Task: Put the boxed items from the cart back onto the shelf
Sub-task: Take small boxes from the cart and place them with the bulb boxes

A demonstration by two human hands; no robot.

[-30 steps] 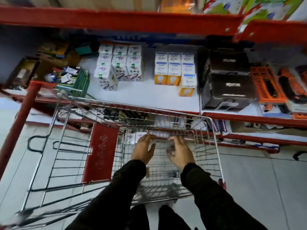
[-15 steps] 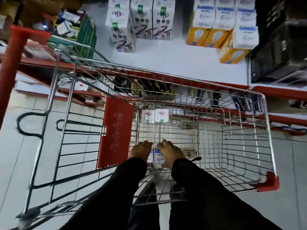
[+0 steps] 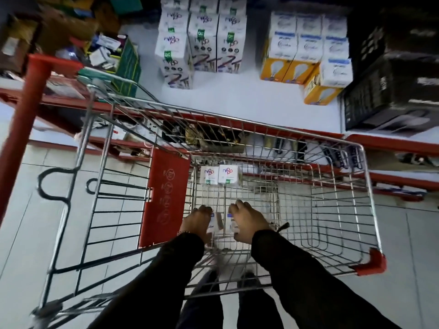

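Two white boxes (image 3: 223, 223) low in the cart (image 3: 332, 210) are gripped, one by the left hand (image 3: 197, 222), one by the right hand (image 3: 247, 219); most of each is hidden. Two more boxes (image 3: 219, 175) stand beyond, below the shelf (image 3: 237, 96).

- The left hand (image 3: 197, 223) and right hand (image 3: 247, 222) cover most of two small boxes (image 3: 231, 224); their print is unreadable.
- The black carton (image 3: 392, 91) is cut off at the right edge.
- Clutter on the shelf (image 3: 237, 103) at far left is blurred.
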